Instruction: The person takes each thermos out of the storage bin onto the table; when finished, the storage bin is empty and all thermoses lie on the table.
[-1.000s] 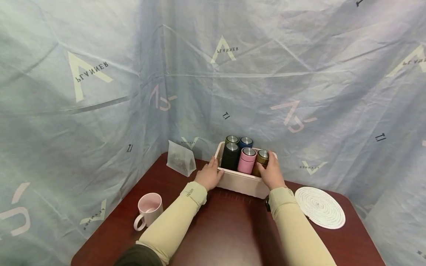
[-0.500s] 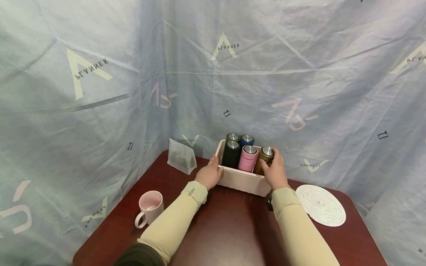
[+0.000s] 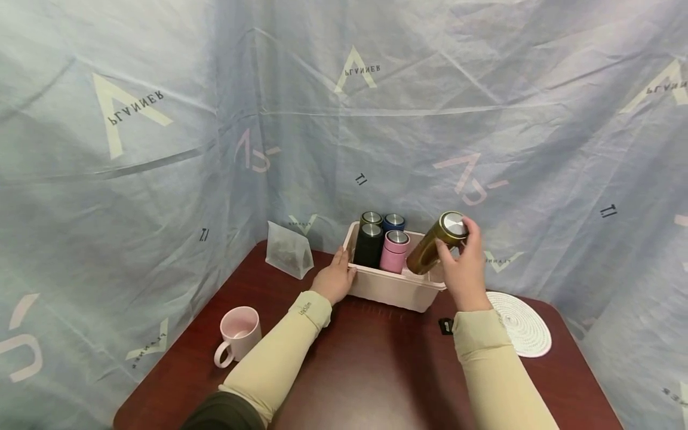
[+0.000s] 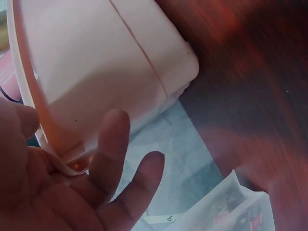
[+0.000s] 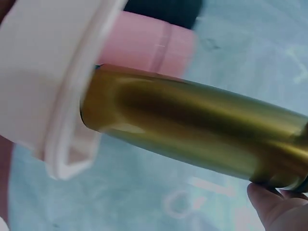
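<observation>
- The right hand (image 3: 466, 272) grasps the gold bottle (image 3: 434, 244) near its silver cap, fingers and thumb curled round the upper part; this grip holds the bottle tilted, cap up and toward the person's right, base down over the right end of the pink bin (image 3: 395, 291).
- From the right wrist, the gold bottle (image 5: 192, 132) lies across the view, its base just above the bin's white rim (image 5: 62, 96); a fingertip (image 5: 269, 204) shows at the capped end.
- The left hand (image 3: 334, 280) rests against the left end of the bin, fingers straight and relaxed, not clenched. From the left wrist, the fingers (image 4: 113, 144) lie along the bin's outer wall (image 4: 96, 62) under its rim.
- Inside the bin, three bottles stand upright left of the gold one: a pink bottle (image 3: 395, 252) just beside it, a black bottle (image 3: 368, 246) next, and a blue bottle (image 3: 394, 221) behind; a further dark, silver-capped bottle (image 3: 371, 217) stands behind the black one.
- The bin sits at the far edge of the dark red desk (image 3: 371, 364).
- Left of the bin stands a frosted pouch (image 3: 288, 258) with dark contents.
- Nearer the person and well left of the bin is a pink mug (image 3: 239, 334).
- Right of the bin lies a round white woven mat (image 3: 524, 328), partly hidden by the right forearm.
- A pale blue printed sheet (image 3: 161, 149) hangs behind the bin.
</observation>
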`<state>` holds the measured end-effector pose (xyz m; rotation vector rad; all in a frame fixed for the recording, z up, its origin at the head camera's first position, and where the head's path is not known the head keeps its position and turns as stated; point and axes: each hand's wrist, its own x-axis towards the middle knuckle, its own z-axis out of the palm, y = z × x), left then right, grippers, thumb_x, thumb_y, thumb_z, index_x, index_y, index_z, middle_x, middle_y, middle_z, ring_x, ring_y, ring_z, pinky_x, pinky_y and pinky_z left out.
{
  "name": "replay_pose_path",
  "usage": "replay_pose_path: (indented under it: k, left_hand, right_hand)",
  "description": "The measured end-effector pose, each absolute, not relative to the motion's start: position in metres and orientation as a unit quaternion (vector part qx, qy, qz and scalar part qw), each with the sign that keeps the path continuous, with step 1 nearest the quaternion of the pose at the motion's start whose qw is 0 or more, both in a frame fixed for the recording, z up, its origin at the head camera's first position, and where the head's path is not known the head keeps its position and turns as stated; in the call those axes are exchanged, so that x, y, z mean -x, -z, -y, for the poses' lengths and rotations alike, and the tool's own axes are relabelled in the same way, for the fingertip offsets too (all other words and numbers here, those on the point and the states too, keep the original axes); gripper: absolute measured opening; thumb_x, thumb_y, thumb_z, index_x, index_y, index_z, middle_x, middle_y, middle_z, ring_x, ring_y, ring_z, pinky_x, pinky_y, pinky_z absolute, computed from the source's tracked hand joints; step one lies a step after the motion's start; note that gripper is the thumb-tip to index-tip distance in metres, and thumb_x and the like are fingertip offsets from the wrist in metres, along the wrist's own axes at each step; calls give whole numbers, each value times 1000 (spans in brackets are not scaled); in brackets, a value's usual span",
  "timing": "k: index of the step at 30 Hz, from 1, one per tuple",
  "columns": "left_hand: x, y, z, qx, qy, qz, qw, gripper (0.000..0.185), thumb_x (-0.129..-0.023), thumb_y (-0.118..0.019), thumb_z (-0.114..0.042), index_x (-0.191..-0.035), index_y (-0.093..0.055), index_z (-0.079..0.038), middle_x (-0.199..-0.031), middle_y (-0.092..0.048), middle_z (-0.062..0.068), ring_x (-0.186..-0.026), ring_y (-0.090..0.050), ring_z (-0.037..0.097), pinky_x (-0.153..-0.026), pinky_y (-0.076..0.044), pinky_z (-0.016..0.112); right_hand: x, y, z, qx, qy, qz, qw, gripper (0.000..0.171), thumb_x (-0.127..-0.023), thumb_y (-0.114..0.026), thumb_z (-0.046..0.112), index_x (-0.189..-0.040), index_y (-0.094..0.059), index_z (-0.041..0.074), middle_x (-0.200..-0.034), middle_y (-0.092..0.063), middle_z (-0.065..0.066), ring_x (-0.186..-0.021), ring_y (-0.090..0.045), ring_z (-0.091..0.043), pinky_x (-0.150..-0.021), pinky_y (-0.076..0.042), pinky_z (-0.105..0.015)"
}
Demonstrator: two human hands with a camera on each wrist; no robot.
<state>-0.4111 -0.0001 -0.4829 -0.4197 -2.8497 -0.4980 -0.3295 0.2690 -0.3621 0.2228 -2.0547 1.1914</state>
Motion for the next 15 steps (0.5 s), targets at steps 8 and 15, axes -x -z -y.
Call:
replay_pose_path:
  k: [8,15]
  left_hand:
    - [410,481,0,144,173,968,115,64,-107,-39,-43,-156,-29,-3,-162,-23,12,-93,-69,26,-70,-54,41]
    - [408,479,1,144,187,965,113,63,-106,-41,-42,-155,-31,-2,-161,-26,13,-94,-69,28,-70,-54,42]
  right_hand:
    - [274,323,-279,-79,-485,761,424,72,-88,-69,-2,-150,-36,11,-143,-39,-11,-125,-46,-22,-106,-39,-34]
    - [229,318,-301,-8,-459,781,423,71,-90,-69,6,-151,-36,19,-144,-39,-8,-125,-47,-20,-107,-38,-33]
